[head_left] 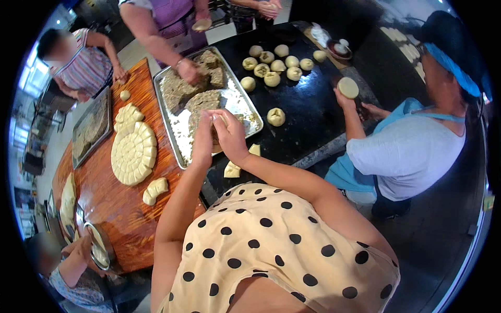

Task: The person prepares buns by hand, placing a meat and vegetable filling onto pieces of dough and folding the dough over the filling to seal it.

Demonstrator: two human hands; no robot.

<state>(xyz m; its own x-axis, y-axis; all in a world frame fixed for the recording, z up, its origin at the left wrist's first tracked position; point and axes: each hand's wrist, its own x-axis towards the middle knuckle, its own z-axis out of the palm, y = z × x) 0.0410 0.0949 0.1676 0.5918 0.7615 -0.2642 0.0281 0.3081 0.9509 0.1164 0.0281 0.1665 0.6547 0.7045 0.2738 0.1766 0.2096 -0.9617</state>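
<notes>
My left hand (pixel 203 136) and my right hand (pixel 229 134) meet above the near end of a metal tray (pixel 251 119), fingers curled and pressed together; what is between them is mostly hidden. Large chunks of speckled crumbly filling (pixel 175 91) lie in the tray, some under my hands. Cut dough pieces (pixel 232 168) lie just right of the tray's near corner. Right of my hands a pleated dough ball (pixel 276 117) sits on the black worktop (pixel 297 135), with several filled balls (pixel 271 78) farther back.
A wooden table (pixel 125 219) on the left holds a sectioned dough round (pixel 133 154), a second tray (pixel 91 125) and a steel bowl (pixel 99 250). Co-workers surround the work surfaces: one at right (pixel 407 151) holds a dough disc (pixel 347 87); another's hand (pixel 190 72) reaches into the tray.
</notes>
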